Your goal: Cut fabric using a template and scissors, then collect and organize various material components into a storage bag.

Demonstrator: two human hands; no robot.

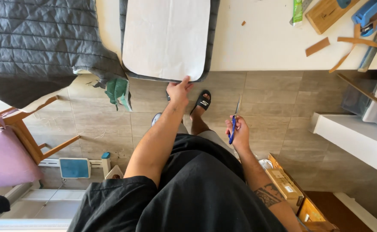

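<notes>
**Pinching the pattern edge, scissors ready**

The left hand (179,91) fingers pinch the near edge of the white paper pattern (167,36), which lies on grey quilted fabric (34,38) at the table (261,43) edge. To cut well, I judge both layers must stay flat together. The right hand (238,134) closes around blue-handled scissors (235,120) (blades up), arm bent.

- I see bright, even daylight; the white table (266,38) beyond the left hand's (179,91) fingertips is nearly washed out.
- Soft shadow falls on the floor (278,103) beneath the table's edge.
- Wide-angle bending at the edges; everything is sharp.
</notes>
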